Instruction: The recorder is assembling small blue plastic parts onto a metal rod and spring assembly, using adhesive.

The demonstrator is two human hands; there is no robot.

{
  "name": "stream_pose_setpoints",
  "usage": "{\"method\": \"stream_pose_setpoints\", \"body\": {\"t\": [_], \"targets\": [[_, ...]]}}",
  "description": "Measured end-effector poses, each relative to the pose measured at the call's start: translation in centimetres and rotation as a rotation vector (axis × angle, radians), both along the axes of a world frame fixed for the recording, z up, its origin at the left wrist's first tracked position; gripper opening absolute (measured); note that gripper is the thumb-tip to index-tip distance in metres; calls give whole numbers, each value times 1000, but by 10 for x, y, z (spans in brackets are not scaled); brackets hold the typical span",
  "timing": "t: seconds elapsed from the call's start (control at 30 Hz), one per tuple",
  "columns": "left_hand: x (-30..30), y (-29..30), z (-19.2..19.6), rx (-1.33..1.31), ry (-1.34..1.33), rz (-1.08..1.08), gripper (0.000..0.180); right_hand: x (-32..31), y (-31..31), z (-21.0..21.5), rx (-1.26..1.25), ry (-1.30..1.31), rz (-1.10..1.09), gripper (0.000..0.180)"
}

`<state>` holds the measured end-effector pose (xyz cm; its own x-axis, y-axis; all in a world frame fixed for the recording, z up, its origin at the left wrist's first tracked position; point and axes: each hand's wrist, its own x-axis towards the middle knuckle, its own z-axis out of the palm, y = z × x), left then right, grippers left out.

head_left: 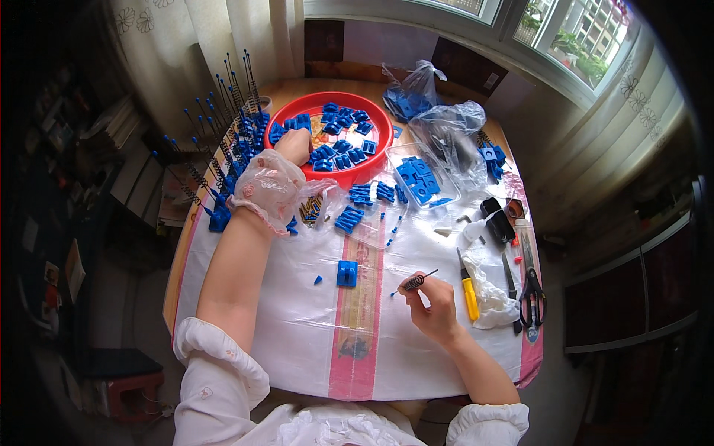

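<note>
My left hand (293,146) reaches into a red round tray (378,152) filled with several small blue plastic parts (343,141); its fingers are buried among them, so what it grips is hidden. A crumpled clear plastic cuff covers that wrist. My right hand (430,305) rests on the white sheet, pinching a thin dark rod with a coiled spring (416,281) and a blue tip. One blue rectangular part (346,273) lies on the sheet between my hands, with a tiny blue piece (318,279) beside it.
Upright assembled rods with blue bases (223,134) stand at the table's left. Clear bags (446,134) and a clear box of blue parts (420,178) lie at the back right. A yellow-handled knife (469,290), scissors (531,286), a white cloth (494,297) sit right.
</note>
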<state>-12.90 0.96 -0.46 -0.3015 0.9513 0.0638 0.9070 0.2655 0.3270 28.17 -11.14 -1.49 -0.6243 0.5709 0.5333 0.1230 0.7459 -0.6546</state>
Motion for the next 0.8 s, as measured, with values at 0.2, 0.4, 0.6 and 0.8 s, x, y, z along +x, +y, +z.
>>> {"method": "stream_pose_setpoints", "body": {"t": [0.2, 0.4, 0.6, 0.8], "targets": [[-1, 0, -3, 36, 12, -27, 38, -2, -1, 1, 8, 13, 2, 13], [-7, 4, -10, 52, -33, -79, 35, -1, -1, 0, 1, -2, 1, 12], [0, 4, -11, 104, 11, -91, 33, -1, -1, 1, 6, -1, 4, 12], [5, 1, -9, 157, 41, -83, 34, -2, -2, 0, 0, 13, -13, 14]]}}
